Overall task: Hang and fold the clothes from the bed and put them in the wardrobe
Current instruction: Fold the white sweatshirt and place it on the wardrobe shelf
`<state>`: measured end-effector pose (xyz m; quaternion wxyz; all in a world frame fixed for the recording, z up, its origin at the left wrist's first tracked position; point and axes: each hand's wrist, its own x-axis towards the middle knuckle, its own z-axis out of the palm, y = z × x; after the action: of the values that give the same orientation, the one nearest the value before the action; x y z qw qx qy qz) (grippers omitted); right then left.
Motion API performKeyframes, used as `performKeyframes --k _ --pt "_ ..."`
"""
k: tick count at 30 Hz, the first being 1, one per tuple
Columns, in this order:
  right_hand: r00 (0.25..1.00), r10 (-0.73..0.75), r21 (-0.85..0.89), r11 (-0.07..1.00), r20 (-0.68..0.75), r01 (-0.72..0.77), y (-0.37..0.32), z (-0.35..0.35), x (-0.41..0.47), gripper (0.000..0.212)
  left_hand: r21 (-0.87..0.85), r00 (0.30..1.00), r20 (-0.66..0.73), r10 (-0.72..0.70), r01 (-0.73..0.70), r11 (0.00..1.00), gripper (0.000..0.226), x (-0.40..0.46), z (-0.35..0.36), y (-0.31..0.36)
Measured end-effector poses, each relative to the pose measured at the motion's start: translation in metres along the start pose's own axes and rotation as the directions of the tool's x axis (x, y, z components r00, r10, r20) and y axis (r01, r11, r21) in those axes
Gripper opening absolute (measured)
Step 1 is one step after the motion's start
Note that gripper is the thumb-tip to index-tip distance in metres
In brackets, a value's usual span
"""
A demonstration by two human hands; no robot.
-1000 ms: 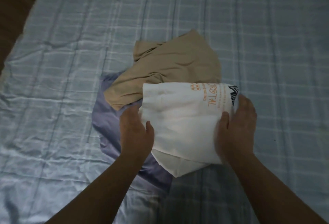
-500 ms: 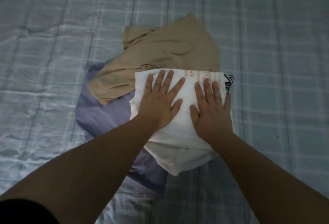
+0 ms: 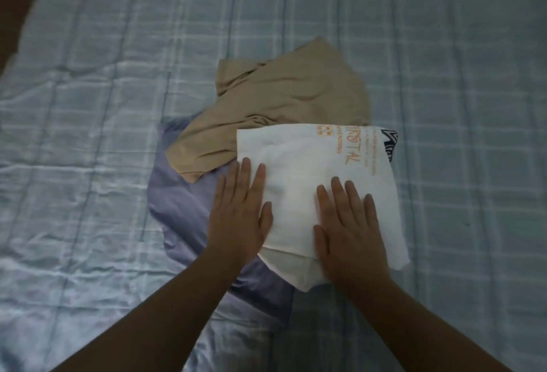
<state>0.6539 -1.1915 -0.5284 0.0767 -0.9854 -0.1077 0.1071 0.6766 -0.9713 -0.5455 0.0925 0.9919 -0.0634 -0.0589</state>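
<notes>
A folded white T-shirt (image 3: 302,161) with orange lettering lies on the bed, partly over a crumpled beige garment (image 3: 281,99) and a lilac garment (image 3: 180,209). My left hand (image 3: 239,217) lies flat with straight fingers on the shirt's left edge, partly over the lilac cloth. My right hand (image 3: 349,229) presses flat on the shirt's near right part, fingers straight and spread.
The bed is covered by a light blue checked sheet (image 3: 88,164), wrinkled on the left. A dark brown surface (image 3: 14,1) shows at the top left corner beyond the bed's edge.
Both hands have slid back toward me over the white shirt, from its far part to its near part, and moved further apart. A second ago they gripped its sides.
</notes>
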Motion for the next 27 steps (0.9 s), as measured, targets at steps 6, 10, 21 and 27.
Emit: performKeyframes --k 6,10,21,27 --pt "0.999 0.02 -0.061 0.998 0.041 -0.017 0.004 0.023 -0.004 0.065 -0.207 0.995 0.046 -0.093 0.101 0.973 0.074 -0.002 0.024 -0.008" --pt "0.996 0.072 -0.057 0.996 0.05 -0.069 -0.004 0.015 -0.005 0.067 -0.591 0.942 -0.018 -0.335 0.26 0.763 0.076 -0.002 0.01 -0.002" --pt "0.997 0.012 -0.035 0.999 0.075 -0.01 -0.022 0.018 -0.013 0.062 -0.622 0.735 0.444 -0.512 0.664 0.415 0.05 0.023 -0.018 -0.015" --pt "0.997 0.007 -0.04 0.999 0.074 -0.004 -0.019 0.023 -0.013 0.066 -0.769 0.791 0.518 -0.325 0.598 0.227 0.039 0.017 -0.036 -0.01"
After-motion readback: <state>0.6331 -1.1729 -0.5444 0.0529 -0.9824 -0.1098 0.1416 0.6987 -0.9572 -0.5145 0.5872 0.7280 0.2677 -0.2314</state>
